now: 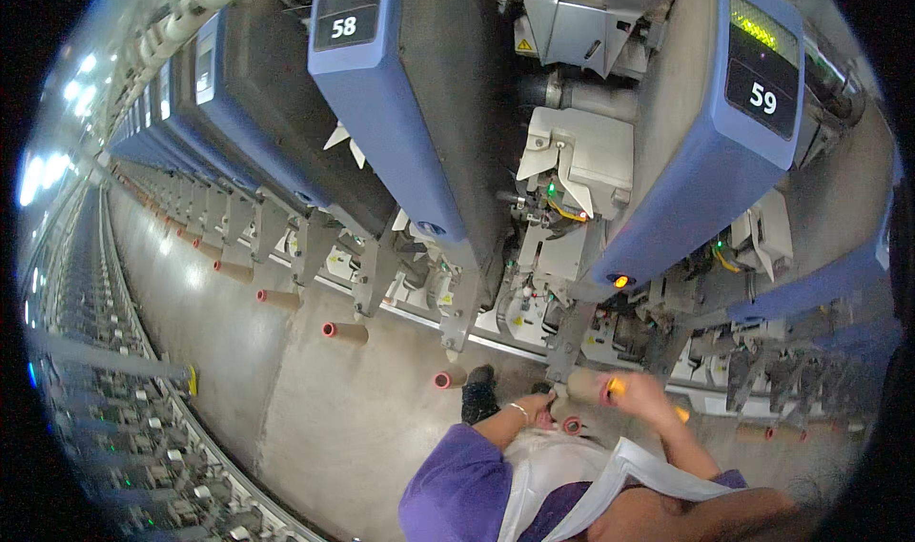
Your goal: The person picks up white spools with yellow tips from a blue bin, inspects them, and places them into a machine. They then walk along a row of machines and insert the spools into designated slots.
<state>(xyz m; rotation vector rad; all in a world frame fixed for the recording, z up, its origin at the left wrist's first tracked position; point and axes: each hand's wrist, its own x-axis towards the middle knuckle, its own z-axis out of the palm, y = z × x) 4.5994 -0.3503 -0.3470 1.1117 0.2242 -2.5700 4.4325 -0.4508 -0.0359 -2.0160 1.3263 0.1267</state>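
Note:
My right hand (643,396) is raised in front of the machine, its fingers closed round the end of a tan paper yarn cone (583,384). A small orange piece (616,387) shows at its fingers; motion blurs this spot, so I cannot tell what it is. My left hand (538,406) is lower and to the left, close to the machine's lower edge. Its fingers are bent together, and what they hold, if anything, is too small to make out. Just right of it, near my apron, is another tan cone (572,426) with a red rim.
Blue-fronted winding units (381,113) stand in a long row, one with a lit orange lamp (621,282). Red-rimmed cones (345,332) stick out below them into the aisle. Grey floor (315,418) runs between this row and another machine (181,466) at the left.

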